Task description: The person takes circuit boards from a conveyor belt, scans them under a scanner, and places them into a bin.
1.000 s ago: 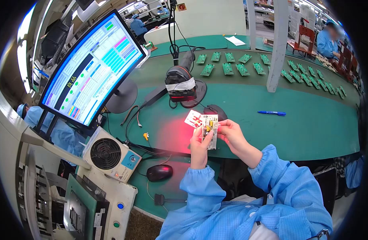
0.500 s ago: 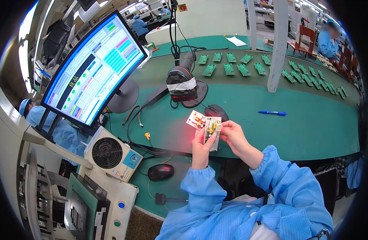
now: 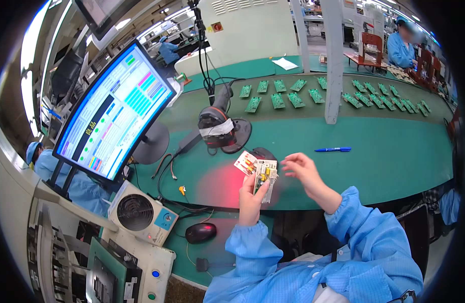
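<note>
My left hand grips a circuit board with yellow and white parts on it, thumb along its face. A second, smaller white board with red and yellow parts juts out at the upper left of the first, behind my fingers. Just to the right, my right hand is off the board, fingers slightly bent and apart, with nothing in them. Above the boards stands a barcode scanner wrapped in white tape, and its red light falls on the mat near my left hand.
A mouse sits behind the boards, and another mouse lies nearer me. A blue pen rests on the green mat. Several green circuit boards lie at the back. A monitor and fan unit stand left.
My right hand has let go of the circuit board's right edge and drawn away to the right. My left hand still holds the boards. The view has shifted slightly.
</note>
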Tool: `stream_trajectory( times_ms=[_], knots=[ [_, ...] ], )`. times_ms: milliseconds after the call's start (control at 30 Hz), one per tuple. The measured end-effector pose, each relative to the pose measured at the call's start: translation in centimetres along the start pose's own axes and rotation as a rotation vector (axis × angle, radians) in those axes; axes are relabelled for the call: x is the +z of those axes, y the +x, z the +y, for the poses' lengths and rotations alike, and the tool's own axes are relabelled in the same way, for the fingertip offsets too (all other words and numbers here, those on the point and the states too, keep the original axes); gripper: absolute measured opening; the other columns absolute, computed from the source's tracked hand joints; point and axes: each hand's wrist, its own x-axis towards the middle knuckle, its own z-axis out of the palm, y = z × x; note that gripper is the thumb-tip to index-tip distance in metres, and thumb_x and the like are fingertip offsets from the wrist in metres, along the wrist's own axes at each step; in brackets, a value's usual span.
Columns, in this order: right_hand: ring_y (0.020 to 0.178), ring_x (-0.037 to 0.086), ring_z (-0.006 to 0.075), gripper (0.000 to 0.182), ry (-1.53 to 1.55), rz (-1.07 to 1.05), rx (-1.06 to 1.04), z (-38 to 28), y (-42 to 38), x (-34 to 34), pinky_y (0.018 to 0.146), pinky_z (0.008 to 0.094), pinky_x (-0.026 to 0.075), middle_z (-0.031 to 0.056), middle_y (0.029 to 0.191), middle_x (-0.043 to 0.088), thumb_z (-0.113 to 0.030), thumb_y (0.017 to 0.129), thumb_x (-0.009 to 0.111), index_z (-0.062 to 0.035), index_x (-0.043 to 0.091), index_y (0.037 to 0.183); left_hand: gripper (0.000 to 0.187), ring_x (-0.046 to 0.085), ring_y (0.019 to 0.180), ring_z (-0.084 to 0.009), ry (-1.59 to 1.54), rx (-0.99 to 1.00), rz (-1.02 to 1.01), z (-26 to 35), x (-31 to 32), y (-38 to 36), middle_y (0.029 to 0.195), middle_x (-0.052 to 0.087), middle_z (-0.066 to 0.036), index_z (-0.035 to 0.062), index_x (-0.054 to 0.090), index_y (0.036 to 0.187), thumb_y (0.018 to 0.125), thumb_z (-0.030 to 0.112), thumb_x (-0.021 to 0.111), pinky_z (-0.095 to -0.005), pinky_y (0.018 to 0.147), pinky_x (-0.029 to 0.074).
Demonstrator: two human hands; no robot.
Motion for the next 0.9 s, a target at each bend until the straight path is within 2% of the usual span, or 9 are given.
stream_trajectory(
  times_ms=[100,167,267,367,500,567,667,767,900],
  knots=[
    [0.084,0.058,0.0134,0.016,-0.167,0.160,-0.225,-0.7,2.1,-4.2,0.073,0.0256,0.047,0.0074,0.096,0.061,-0.013,0.086,0.054,-0.0037,0.052,0.099,0.033,0.056,0.097,-0.0123,0.116,0.027,-0.069,-0.2,1.4,1.3,0.107,0.057,-0.006,-0.0050,0.052,0.115,0.082,0.000,0.057,-0.0242,0.084,0.043],
    [0.077,0.058,0.0123,0.012,-0.198,0.211,-0.352,-0.7,3.6,-6.4,0.068,0.0263,0.048,0.0059,0.087,0.062,-0.012,0.086,0.054,-0.0028,0.054,0.094,0.033,0.056,0.096,-0.0117,0.115,0.001,-0.089,-1.0,2.5,3.1,0.105,0.059,-0.007,-0.0048,0.052,0.115,0.083,0.001,0.057,-0.0240,0.083,0.044],
    [0.067,0.059,0.0141,0.009,-0.564,0.266,-0.508,-0.5,4.5,-7.8,0.061,0.0282,0.048,0.0080,0.076,0.062,-0.010,0.084,0.056,-0.0010,0.056,0.084,0.032,0.058,0.090,-0.0099,0.114,-0.054,-0.174,0.9,5.4,7.6,0.102,0.061,-0.006,-0.0034,0.053,0.114,0.083,0.004,0.059,-0.0229,0.077,0.046],
    [0.069,0.057,0.0355,0.007,-0.864,0.135,-0.632,0.4,3.3,-6.3,0.060,0.0402,0.046,0.0176,0.075,0.058,-0.008,0.077,0.057,-0.0010,0.056,0.078,0.029,0.059,0.082,-0.0087,0.338,-0.020,-0.271,0.3,7.5,13.9,0.097,0.062,-0.005,-0.0022,0.056,0.110,0.083,0.007,0.060,-0.0227,0.070,0.047],
    [0.085,0.054,0.0314,0.013,-1.041,-0.392,-0.866,2.2,3.0,-4.6,0.076,0.0398,0.045,0.0129,0.089,0.057,-0.013,0.077,0.057,-0.0022,0.056,0.084,0.025,0.060,0.072,-0.0123,0.688,-0.038,-0.268,-1.4,9.0,23.1,0.083,0.064,-0.006,-0.0031,0.061,0.100,0.078,0.009,0.063,-0.0258,0.061,0.048],
    [0.092,0.054,0.0295,0.016,-1.062,-0.523,-0.955,3.0,3.1,-4.0,0.080,0.0388,0.044,0.0117,0.098,0.057,-0.014,0.078,0.058,-0.0029,0.057,0.089,0.031,0.064,0.075,-0.0191,0.861,-0.113,-0.229,-1.3,8.8,26.6,0.081,0.065,-0.013,-0.0022,0.062,0.095,0.071,0.017,0.067,-0.0313,0.067,0.051],
    [0.095,0.053,0.0277,0.017,-1.072,-0.573,-0.930,3.1,2.8,-4.0,0.083,0.0389,0.043,0.0119,0.103,0.055,-0.014,0.078,0.057,-0.0022,0.056,0.090,0.039,0.063,0.083,-0.0336,1.460,0.063,-0.157,-1.9,6.5,31.7,0.088,0.064,-0.021,-0.0020,0.061,0.094,0.069,0.027,0.064,-0.0410,0.073,0.051],
    [0.095,0.053,0.0251,0.015,-1.069,-0.555,-0.939,3.5,3.1,-4.2,0.082,0.0369,0.042,0.0116,0.102,0.056,-0.012,0.075,0.055,-0.0008,0.057,0.084,0.032,0.056,0.102,-0.0352,1.962,-0.035,-0.064,-2.0,3.3,35.5,0.115,0.050,-0.020,0.0041,0.059,0.107,0.077,0.017,0.058,-0.0415,0.083,0.049],
    [0.087,0.050,0.0222,0.010,-1.091,-0.533,-0.934,4.1,3.3,-4.3,0.077,0.0327,0.040,0.0084,0.089,0.052,-0.015,0.074,0.053,-0.0047,0.055,0.076,0.038,0.055,0.107,-0.0330,2.132,-0.228,-0.018,-1.8,-1.6,40.1,0.115,0.056,-0.019,0.0054,0.058,0.111,0.075,0.018,0.060,-0.0424,0.087,0.047]
  ],
)
